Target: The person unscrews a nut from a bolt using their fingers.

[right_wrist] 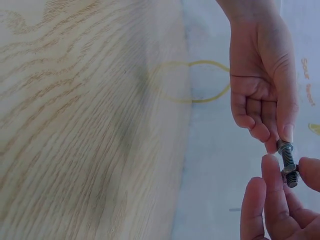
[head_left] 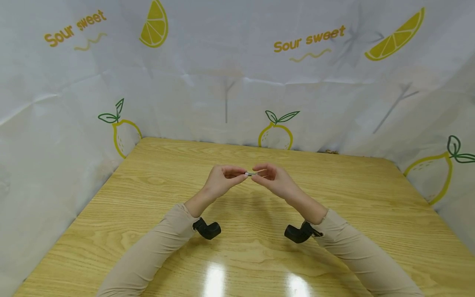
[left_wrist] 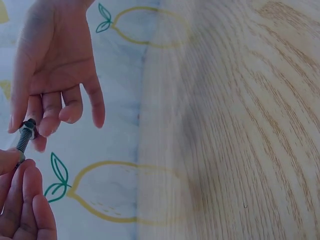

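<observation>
While pinching grey metal bolt (right_wrist: pixel 288 157) with left hand (head_left: pixel 219 180) between yellow wooden desk's (head_left: pixel 252 268) side edges, has right hand (head_left: pixel 281 181) at hexagonal nut (right_wrist: pixel 289 174) — cannot tell if gripping.

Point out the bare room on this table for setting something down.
The table is bare left of the left sleeve, right of the right sleeve, between them, and beyond the left hand and right hand up to the printed cloth. Crowded: the air above, where both hands surround the bolt and nut.
</observation>
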Available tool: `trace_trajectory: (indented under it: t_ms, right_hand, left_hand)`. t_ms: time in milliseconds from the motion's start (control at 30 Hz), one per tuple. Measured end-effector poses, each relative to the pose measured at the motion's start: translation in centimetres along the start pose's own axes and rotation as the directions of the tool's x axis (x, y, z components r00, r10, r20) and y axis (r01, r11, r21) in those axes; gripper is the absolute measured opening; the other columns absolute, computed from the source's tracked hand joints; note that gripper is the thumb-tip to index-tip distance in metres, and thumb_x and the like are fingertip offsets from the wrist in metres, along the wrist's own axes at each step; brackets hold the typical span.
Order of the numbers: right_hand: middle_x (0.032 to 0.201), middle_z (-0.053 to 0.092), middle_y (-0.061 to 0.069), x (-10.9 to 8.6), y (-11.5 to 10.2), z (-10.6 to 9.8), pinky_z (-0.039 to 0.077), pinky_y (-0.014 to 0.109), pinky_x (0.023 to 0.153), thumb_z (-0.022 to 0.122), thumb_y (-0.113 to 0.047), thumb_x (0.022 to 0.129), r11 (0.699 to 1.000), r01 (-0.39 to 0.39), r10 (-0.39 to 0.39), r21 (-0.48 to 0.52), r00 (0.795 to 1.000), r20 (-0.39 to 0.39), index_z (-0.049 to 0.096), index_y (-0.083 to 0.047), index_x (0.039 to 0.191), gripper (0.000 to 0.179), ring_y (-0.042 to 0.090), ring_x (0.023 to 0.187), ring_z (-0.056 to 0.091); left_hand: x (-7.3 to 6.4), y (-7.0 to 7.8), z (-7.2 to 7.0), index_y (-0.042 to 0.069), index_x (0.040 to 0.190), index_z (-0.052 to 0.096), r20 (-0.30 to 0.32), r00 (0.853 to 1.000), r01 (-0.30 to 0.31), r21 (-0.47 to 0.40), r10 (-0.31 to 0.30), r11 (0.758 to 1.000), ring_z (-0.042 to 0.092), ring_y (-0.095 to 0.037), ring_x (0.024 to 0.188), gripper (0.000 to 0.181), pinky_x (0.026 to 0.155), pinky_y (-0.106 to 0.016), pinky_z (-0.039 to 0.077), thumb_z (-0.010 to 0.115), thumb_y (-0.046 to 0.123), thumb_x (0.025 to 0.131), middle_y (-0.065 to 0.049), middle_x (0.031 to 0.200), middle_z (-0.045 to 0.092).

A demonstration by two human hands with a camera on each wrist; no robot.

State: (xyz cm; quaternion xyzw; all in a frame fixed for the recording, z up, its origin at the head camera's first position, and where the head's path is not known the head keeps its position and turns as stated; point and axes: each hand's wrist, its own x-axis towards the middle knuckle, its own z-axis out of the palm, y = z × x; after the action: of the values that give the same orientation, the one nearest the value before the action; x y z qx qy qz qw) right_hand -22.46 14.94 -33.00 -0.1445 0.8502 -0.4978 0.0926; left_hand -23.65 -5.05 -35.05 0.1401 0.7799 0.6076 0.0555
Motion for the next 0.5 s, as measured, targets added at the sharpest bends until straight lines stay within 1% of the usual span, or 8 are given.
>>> trace_trajectory:
  t_ms: [100,167,233,300,400,500]
  right_hand:
    - [0.113,0.065,0.015,0.04,0.05,0.02,0.045,0.050,0.096,0.054,-0.033,0.095,1.000,-0.020,0.020,-0.017,1.000,-0.003,0.058,-0.006,0.120,0.037,0.030,0.105,0.060]
    - [0.112,0.065,0.015,0.06,0.09,0.02,0.046,0.049,0.096,0.056,-0.029,0.095,1.000,-0.017,0.017,-0.008,1.000,-0.010,0.060,-0.005,0.117,0.032,0.029,0.105,0.060]
    - [0.116,0.062,0.016,0.03,0.08,-0.01,0.048,0.046,0.094,0.059,-0.021,0.093,1.000,0.001,-0.001,0.012,1.000,-0.019,0.058,-0.005,0.118,0.030,0.030,0.107,0.060]
    - [0.121,0.059,0.017,0.00,0.10,-0.07,0.050,0.044,0.093,0.061,-0.019,0.091,1.000,0.019,-0.019,0.023,1.000,-0.016,0.055,-0.005,0.122,0.035,0.030,0.109,0.059]
    - [0.123,0.058,0.019,-0.08,0.00,-0.13,0.048,0.047,0.094,0.060,-0.024,0.092,1.000,0.014,-0.014,0.020,1.000,-0.003,0.053,-0.005,0.127,0.040,0.032,0.110,0.058]
    - [0.117,0.063,0.018,-0.11,-0.09,-0.12,0.044,0.052,0.097,0.055,-0.031,0.095,1.000,-0.009,0.009,-0.011,1.000,-0.002,0.056,-0.006,0.124,0.039,0.031,0.108,0.059]
  left_hand:
    - [-0.02,0.03,0.03,0.007,0.108,0.070,-0.002,1.000,-0.005,-0.004,0.005,1.000,0.067,-0.017,0.093,0.024,0.083,-0.031,0.055,0.067,0.017,0.087,-0.011,0.106,0.070]
    - [-0.03,0.04,0.06,0.007,0.109,0.070,-0.004,1.000,-0.011,-0.002,0.011,1.000,0.067,-0.017,0.093,0.024,0.082,-0.031,0.055,0.066,0.017,0.087,-0.012,0.106,0.070]
    - [-0.05,0.07,0.06,0.007,0.109,0.070,-0.001,1.000,-0.008,-0.004,0.008,1.000,0.067,-0.017,0.093,0.024,0.082,-0.031,0.055,0.066,0.017,0.087,-0.012,0.106,0.070]
    - [-0.07,0.10,0.07,0.007,0.110,0.069,0.002,1.000,-0.008,-0.002,0.008,1.000,0.067,-0.017,0.093,0.025,0.082,-0.031,0.055,0.066,0.017,0.088,-0.012,0.107,0.070]
    - [-0.07,0.15,0.08,0.007,0.110,0.069,0.006,1.000,-0.009,-0.001,0.009,1.000,0.067,-0.018,0.095,0.025,0.083,-0.031,0.055,0.066,0.017,0.088,-0.013,0.108,0.069]
    - [-0.05,0.20,0.09,0.007,0.110,0.069,0.005,1.000,-0.008,0.000,0.008,1.000,0.067,-0.019,0.096,0.025,0.084,-0.031,0.055,0.066,0.017,0.088,-0.013,0.109,0.069]
